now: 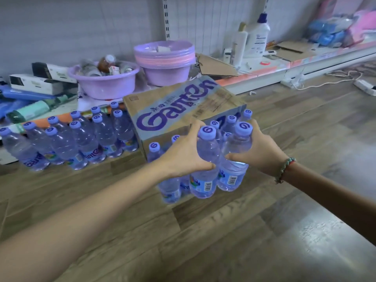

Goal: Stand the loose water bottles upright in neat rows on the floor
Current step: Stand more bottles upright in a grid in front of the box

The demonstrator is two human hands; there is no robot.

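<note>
Two clear water bottles with purple caps stand side by side in the middle of the view. My left hand (pixel 183 153) grips the left bottle (pixel 205 165) around its shoulder. My right hand (pixel 258 151) grips the right bottle (pixel 234 165) from the right side. Several more upright bottles (pixel 168 186) cluster behind and to the left of these two, beside a tilted cardboard Ganten box (pixel 173 110). At the left, two rows of upright bottles (pixel 77 139) stand on the wooden floor (pixel 223 231).
A low shelf (pixel 264 70) runs along the back with purple basins (pixel 164 62), white boxes, detergent bottles (pixel 256 39) and cardboard. A power strip and cable (pixel 362 84) lie on the floor at the far right.
</note>
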